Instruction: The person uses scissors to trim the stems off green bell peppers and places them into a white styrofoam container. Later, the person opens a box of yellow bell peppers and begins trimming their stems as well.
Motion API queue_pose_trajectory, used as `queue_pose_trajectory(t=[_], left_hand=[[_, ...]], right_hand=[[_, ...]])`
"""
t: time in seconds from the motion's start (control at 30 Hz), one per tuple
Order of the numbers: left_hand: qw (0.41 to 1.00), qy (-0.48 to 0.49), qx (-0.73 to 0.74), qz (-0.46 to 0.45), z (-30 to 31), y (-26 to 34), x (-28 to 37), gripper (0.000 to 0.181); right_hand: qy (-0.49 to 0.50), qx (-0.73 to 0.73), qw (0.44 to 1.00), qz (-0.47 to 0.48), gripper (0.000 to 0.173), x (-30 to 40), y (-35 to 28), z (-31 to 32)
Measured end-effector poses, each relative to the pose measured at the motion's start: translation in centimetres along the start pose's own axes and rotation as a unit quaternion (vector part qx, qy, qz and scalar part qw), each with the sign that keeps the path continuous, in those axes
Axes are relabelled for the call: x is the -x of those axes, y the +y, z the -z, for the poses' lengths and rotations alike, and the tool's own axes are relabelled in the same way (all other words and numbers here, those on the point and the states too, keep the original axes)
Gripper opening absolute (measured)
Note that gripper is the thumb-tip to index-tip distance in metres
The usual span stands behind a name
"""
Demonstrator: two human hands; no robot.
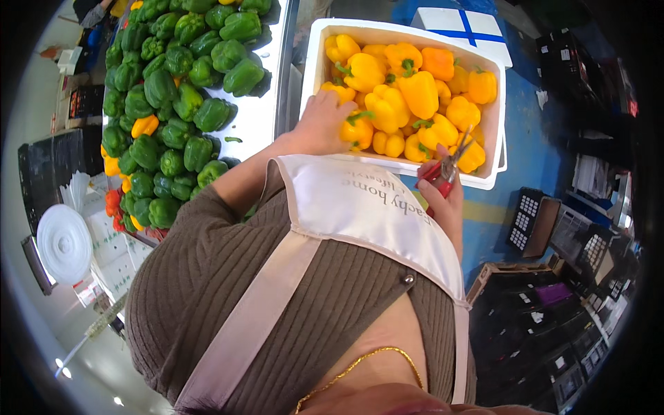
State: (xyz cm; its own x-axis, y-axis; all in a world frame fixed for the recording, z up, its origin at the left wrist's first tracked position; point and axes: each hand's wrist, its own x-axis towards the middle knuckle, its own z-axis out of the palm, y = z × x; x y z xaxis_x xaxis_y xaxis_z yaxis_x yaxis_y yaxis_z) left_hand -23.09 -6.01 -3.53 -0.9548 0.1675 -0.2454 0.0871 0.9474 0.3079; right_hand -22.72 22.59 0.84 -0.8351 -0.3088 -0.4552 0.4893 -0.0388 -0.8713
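My left hand (322,123) reaches over the left rim of a white foam box (306,93) full of yellow bell peppers (386,108). Its fingers touch the peppers at that side, next to a yellow pepper with a green stem (358,130); whether they grip one is hidden. In my right hand (445,196), at the box's near right edge, are red-handled hand shears (447,174). Their slim metal blades point up over the peppers in the near right corner and look parted.
Left of the box, many green bell peppers (176,93) lie on a shiny white table (249,119), with an orange-yellow pepper (144,126) among them. A blue-taped foam box (461,26) stands behind. Black crates (528,222) rest on the blue floor (482,238) at right.
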Motion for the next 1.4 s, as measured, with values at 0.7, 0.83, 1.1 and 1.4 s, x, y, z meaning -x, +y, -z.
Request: queue_pose_trajectory(t=[0.7, 0.83, 1.1, 1.4], left_hand=[[0.953, 0.114, 0.199, -0.2, 3.6, -0.2, -0.1, 0.081], [0.954, 0.101, 0.183, -0.217, 3.0, 0.0, 0.2, 0.083], [0.96, 0.007, 0.175, -0.218, 2.2, 0.3, 0.5, 0.1], [0.932, -0.104, 0.321, -0.131, 4.5, -1.7, 2.3, 0.117]], right_hand=[[0.026, 0.555, 0.83, 0.046, 0.072, -0.6, 1.3, -5.4], [0.017, 0.599, 0.797, 0.074, 0.071, -0.9, 1.4, -5.8], [-0.032, 0.621, 0.783, -0.018, 0.053, -1.4, 4.5, -3.7], [-0.069, 0.606, 0.793, 0.007, 0.044, -2.9, 4.1, -4.1]])
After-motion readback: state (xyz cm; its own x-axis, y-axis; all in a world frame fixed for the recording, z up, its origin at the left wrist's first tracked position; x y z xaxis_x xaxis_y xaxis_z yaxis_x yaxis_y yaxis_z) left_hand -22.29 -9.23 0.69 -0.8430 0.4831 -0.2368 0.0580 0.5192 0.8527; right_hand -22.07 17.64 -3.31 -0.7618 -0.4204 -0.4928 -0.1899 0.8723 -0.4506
